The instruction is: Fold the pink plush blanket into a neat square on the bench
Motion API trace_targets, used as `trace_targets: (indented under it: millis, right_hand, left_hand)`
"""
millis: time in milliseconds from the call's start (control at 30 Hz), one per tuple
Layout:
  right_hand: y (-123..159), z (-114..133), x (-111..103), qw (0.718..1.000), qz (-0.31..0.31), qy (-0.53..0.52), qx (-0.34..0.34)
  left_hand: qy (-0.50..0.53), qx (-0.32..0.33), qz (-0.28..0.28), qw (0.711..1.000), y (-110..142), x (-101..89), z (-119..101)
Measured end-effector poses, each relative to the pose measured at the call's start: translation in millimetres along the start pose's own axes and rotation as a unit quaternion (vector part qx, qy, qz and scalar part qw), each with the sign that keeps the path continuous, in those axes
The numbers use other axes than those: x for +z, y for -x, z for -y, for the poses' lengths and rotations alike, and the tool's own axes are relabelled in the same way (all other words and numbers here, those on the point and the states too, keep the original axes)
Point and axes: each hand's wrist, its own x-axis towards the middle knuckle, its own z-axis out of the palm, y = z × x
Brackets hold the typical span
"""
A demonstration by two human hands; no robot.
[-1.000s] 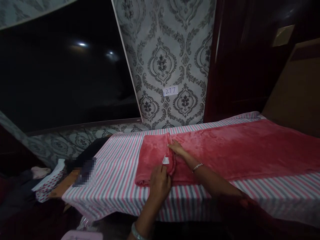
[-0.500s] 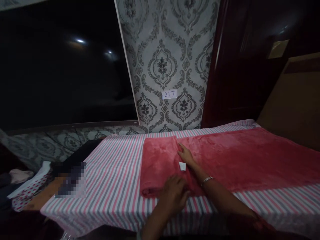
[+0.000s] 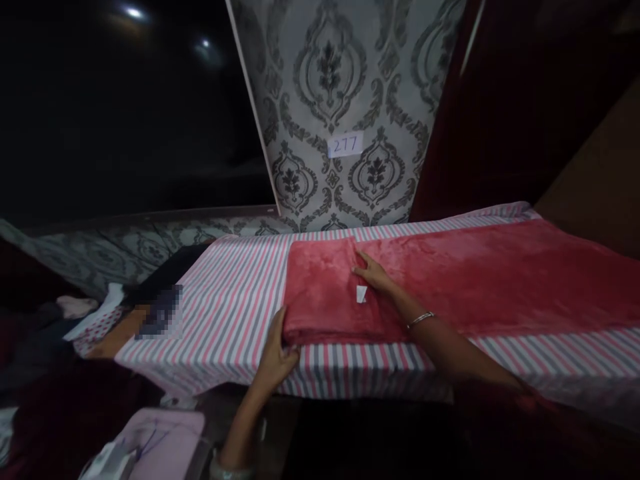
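A red plush blanket (image 3: 480, 280) lies over the table, its left part folded over into a thick layered stack (image 3: 320, 287). A small white tag (image 3: 361, 294) shows near the stack's right edge. My left hand (image 3: 274, 357) is at the stack's front left corner, fingers along the left side and thumb apart at the front; it is open. With fingers spread, my right hand (image 3: 374, 273) rests on the blanket by the fold's right edge, just above the tag. A bracelet (image 3: 421, 320) circles my right wrist.
A striped cloth (image 3: 230, 300) covers the table beneath the blanket. Behind are a large dark screen (image 3: 125, 133) and a patterned wall with a paper marked 277 (image 3: 346, 143). A pink stool-like surface (image 3: 165, 440) and piled clothes (image 3: 95, 327) are at left.
My left hand has moved left from the stack's front right to its front left corner. My right hand stays by the fold's edge. The view has tilted down.
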Motion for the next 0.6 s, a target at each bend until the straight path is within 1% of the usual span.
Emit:
trace_targets:
  millis: [67,133,233,300,367,433,500,600]
  right_hand:
    - [6,3,0,1.000,0.000,0.021,-0.002]
    - [9,8,1,0.999,0.003,0.029,0.013]
    - [7,22,-1,0.999,0.005,-0.003,0.047]
    - [4,31,-5,0.999,-0.002,-0.033,0.028]
    - [3,36,-11,0.999,-0.015,-0.039,-0.007]
    - [7,34,-16,0.999,-0.032,-0.014,-0.007]
    - [15,25,-18,0.999,-0.044,0.015,0.019]
    - [25,7,-16,0.998,-0.041,0.037,0.030]
  left_hand:
    - [-0.057,0.023,-0.015,0.998,4,8.2,-4]
    - [-0.096,0.027,-0.049,0.994,-1,15.8,-8]
    - [-0.126,0.019,-0.106,0.986,-12,24.3,-12]
    - [-0.129,0.017,-0.135,0.982,-17,27.2,-12]
    - [-0.122,0.024,-0.143,0.982,-18,28.2,-12]
    - [-0.112,0.033,-0.143,0.983,-16,28.2,-9]
    - [-0.098,0.037,-0.139,0.985,-13,27.9,-6]
    - [-0.061,0.016,-0.128,0.990,-11,25.1,-2]
